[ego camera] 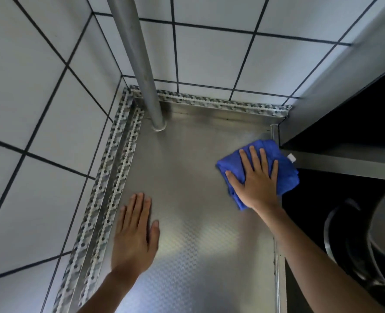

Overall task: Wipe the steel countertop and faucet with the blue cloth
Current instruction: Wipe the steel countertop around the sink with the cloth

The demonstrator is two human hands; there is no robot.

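The fingers (258,159) of the right hand (257,181) were straight and slightly spread, pressed flat on the blue cloth (284,168) right of centre in the frame. The cloth lay bunched on the steel counter (187,177), near its right edge and close to the far right corner, with a small white tag (291,158) sticking out on its right side. The left hand (135,233), in the lower left of the frame, lay palm down on the bare counter with its fingers straight and close together, the thumb a little apart; it held nothing. A steel pipe (139,71) ran from the top of the frame down to the counter near the far left corner. White tiled walls (40,109) filled the left and top, with a patterned strip (110,177) along the counter's edges. A dark pot (367,240) sat at the lower right, beside the counter.
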